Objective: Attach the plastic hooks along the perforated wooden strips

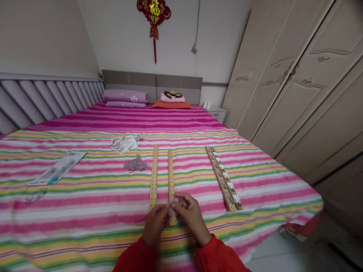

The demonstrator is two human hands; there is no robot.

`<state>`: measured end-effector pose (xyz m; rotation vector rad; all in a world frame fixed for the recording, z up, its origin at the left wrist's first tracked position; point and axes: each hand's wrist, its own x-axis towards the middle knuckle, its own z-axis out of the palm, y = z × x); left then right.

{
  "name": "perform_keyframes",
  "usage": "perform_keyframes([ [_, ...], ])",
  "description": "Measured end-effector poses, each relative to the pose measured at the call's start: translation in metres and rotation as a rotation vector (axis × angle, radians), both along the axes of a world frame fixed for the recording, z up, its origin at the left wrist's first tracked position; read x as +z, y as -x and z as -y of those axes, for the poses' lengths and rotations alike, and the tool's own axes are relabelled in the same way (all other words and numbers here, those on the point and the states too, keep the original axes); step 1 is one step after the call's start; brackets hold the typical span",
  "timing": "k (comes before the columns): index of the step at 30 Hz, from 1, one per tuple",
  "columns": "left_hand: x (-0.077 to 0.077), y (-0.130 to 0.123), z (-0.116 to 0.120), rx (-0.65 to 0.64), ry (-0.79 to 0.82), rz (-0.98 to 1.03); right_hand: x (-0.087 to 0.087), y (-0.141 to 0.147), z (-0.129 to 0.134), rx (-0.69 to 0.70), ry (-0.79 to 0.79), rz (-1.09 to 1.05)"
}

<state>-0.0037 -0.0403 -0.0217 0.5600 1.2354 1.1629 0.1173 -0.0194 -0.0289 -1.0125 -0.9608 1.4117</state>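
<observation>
My left hand (155,223) and my right hand (189,212) meet over the near end of a perforated wooden strip (170,173). Between their pinched fingertips is a small, pale, see-through item (171,210), too blurred to name; both hands grip it. A second perforated strip (154,173) lies just left of the first. Further right, two wooden strips (221,179) lie side by side, bearing a row of small metallic pieces and white round pieces (231,185). A grey crumpled item (136,164) rests left of the middle strips.
Clear packets with white cards (126,143) lie farther back on the striped bedspread (99,215). At the left are a long flat package (59,169) and a thin wiry item (36,195). Folded bedding (125,96) sits by the headboard; wardrobes (300,90) stand at the right.
</observation>
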Motion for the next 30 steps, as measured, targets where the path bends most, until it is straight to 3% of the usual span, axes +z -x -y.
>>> perform_keyframes([
  [7,-0.001,0.001,0.006,-0.045,-0.132,-0.221,-0.007,-0.005,-0.013,-0.017,-0.062,0.101],
  [12,0.005,0.003,0.015,0.033,-0.189,-0.3,-0.014,-0.012,-0.021,0.035,-0.113,0.201],
  [15,0.001,0.005,0.023,0.052,-0.165,-0.319,-0.013,-0.015,-0.026,0.034,-0.198,0.293],
  [19,-0.015,0.008,0.029,-0.019,-0.112,-0.265,-0.01,-0.015,-0.029,0.015,-0.292,0.39],
  [23,-0.029,0.009,0.025,-0.086,0.027,-0.076,-0.016,-0.01,-0.028,0.004,-0.327,0.434],
  [30,-0.037,0.003,0.014,-0.135,0.111,0.032,-0.028,-0.005,-0.026,-0.029,-0.312,0.464],
])
